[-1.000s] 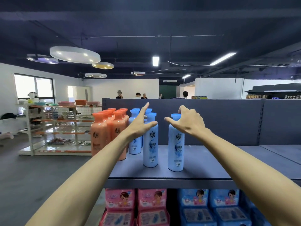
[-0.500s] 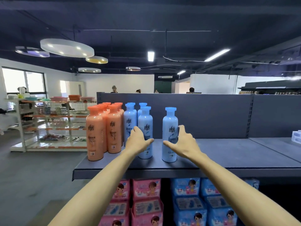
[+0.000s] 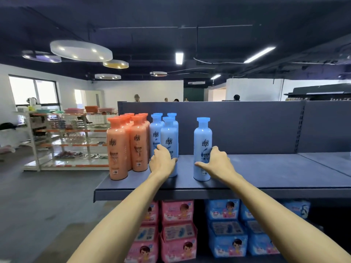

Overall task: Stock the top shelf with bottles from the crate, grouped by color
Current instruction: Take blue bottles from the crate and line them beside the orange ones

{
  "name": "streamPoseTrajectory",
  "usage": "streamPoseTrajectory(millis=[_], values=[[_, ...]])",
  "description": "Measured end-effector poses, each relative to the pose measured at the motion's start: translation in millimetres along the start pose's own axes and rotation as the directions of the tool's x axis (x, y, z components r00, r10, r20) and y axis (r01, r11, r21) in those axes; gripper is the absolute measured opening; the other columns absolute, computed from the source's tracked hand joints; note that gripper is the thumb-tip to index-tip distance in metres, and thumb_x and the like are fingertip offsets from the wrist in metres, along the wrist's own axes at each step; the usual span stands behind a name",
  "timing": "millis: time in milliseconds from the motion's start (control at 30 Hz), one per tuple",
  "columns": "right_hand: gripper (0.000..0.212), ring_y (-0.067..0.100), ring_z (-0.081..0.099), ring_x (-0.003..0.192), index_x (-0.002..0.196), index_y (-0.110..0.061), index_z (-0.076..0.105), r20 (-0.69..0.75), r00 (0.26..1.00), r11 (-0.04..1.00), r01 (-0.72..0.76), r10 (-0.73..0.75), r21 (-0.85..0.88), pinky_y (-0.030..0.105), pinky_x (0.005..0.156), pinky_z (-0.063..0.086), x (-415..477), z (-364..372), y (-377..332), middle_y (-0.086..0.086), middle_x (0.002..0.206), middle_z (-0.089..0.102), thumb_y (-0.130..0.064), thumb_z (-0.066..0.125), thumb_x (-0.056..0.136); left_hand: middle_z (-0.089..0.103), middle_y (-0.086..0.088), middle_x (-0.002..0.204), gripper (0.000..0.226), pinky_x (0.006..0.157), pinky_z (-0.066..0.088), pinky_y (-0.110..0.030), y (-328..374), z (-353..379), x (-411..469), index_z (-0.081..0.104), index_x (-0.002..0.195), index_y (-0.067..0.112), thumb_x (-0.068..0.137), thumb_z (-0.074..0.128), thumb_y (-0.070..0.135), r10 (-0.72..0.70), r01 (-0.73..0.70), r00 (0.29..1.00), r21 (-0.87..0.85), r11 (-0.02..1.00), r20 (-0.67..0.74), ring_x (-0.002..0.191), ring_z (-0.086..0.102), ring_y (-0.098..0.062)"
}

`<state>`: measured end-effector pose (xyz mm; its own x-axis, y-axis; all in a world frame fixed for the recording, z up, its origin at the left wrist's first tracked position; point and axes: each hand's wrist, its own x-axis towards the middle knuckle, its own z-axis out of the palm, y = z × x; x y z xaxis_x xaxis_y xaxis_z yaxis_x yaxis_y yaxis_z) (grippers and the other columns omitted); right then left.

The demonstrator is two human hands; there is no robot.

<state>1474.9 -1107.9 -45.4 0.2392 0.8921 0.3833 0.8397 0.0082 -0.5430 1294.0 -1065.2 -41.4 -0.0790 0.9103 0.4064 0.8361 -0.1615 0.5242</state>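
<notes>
On the dark grey top shelf (image 3: pixel 266 171), several orange bottles (image 3: pixel 117 149) stand in a tight group at the left end. Right beside them stand blue bottles (image 3: pixel 156 130). My left hand (image 3: pixel 163 162) grips the lower body of the front blue bottle (image 3: pixel 169 137) of that group. A single blue bottle (image 3: pixel 202 137) stands upright a little to the right, apart from the rest. My right hand (image 3: pixel 218 164) grips its lower half, thumb across the front. The crate is out of view.
The shelf runs bare to the right of the lone bottle, with a grey back panel (image 3: pixel 247 126) behind. Pink packs (image 3: pixel 178 230) and blue packs (image 3: pixel 226 230) fill the shelf below. A white rack (image 3: pixel 66 141) stands across the aisle on the left.
Both hands came down from the bottle caps to the lower bodies and closed around them. The right bottle now stands slightly farther from the left one.
</notes>
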Motion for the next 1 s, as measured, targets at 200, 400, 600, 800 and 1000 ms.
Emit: streamPoseTrajectory(millis=[200,400,600,800,1000], values=[[0.055,0.037,0.056,0.102,0.099,-0.012,0.036,0.004,1.000,1.000,0.020,-0.020,-0.020,0.035,0.069,0.041,1.7,14.3,-17.1,0.016,0.113,0.058,-0.048,0.074,0.082,0.054,-0.020,0.123,0.056,0.086,0.046,-0.044,-19.3,-14.6,7.1,0.039,0.119,0.001,0.087,0.071,0.034,-0.009,0.009,1.000,0.001,1.000,0.006,0.114,0.056,-0.041],[0.056,0.037,0.057,0.104,0.102,-0.010,0.037,0.026,0.999,1.000,0.029,-0.029,-0.007,0.035,0.071,0.043,6.5,26.6,-33.8,0.017,0.114,0.058,-0.047,0.074,0.083,0.049,-0.022,0.126,0.056,0.087,0.046,-0.045,-30.1,-17.4,14.2,0.037,0.122,0.000,0.089,0.069,0.032,-0.025,0.025,1.000,0.017,1.000,-0.010,0.114,0.055,-0.042],[0.056,0.037,0.057,0.104,0.108,-0.006,0.041,0.037,0.999,0.999,0.035,-0.035,-0.003,0.037,0.073,0.046,13.2,41.1,-50.3,0.017,0.116,0.056,-0.045,0.073,0.085,0.053,-0.022,0.124,0.058,0.085,0.048,-0.042,-34.7,-17.3,24.1,0.038,0.121,-0.002,0.089,0.068,0.036,-0.019,0.020,1.000,0.123,0.992,-0.011,0.113,0.058,-0.040],[0.055,0.038,0.057,0.105,0.108,-0.005,0.040,0.042,0.998,0.999,0.043,-0.042,-0.022,0.038,0.076,0.045,24.8,55.1,-61.5,0.018,0.115,0.056,-0.044,0.072,0.086,0.061,-0.021,0.118,0.055,0.081,0.050,-0.039,-37.1,-15.5,33.5,0.039,0.118,-0.002,0.091,0.065,0.037,0.006,-0.005,1.000,0.211,0.977,-0.006,0.111,0.061,-0.038],[0.056,0.039,0.058,0.103,0.107,-0.006,0.039,0.028,0.999,0.999,0.044,-0.043,-0.028,0.038,0.074,0.046,36.5,67.6,-64.5,0.018,0.114,0.056,-0.046,0.073,0.085,0.061,-0.019,0.118,0.056,0.081,0.049,-0.037,-39.5,-16.2,42.7,0.041,0.119,-0.004,0.090,0.067,0.036,0.006,-0.012,0.999,0.198,0.980,0.034,0.111,0.062,-0.037]])
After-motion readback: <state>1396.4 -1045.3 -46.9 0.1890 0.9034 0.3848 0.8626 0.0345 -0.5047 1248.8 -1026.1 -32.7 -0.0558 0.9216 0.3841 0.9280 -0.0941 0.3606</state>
